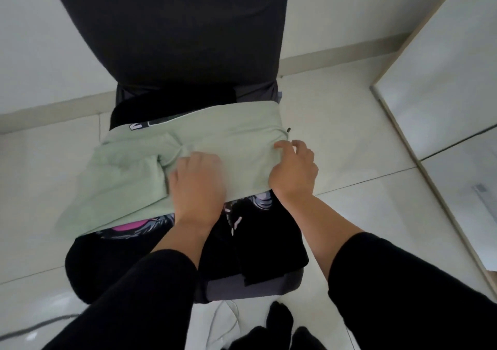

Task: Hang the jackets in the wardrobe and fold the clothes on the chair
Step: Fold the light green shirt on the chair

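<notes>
A pale green garment (pixel 220 131) lies spread across the seat of a dark chair (pixel 172 26), its left part hanging off the seat. Beneath it lies a black printed garment (pixel 255 242) with pink and grey artwork. My left hand (pixel 197 185) rests on the green cloth near its front edge, fingers curled into a bunched fold. My right hand (pixel 294 169) pinches the green cloth's right edge between thumb and fingers. More black clothing (pixel 172 102) sits at the back of the seat.
Pale floor tiles (pixel 363 147) surround the chair. A wardrobe door or panel (pixel 441 61) with a light wooden edge stands at the right. A white cable (pixel 223 320) and dark items (pixel 277 320) lie on the floor below the seat.
</notes>
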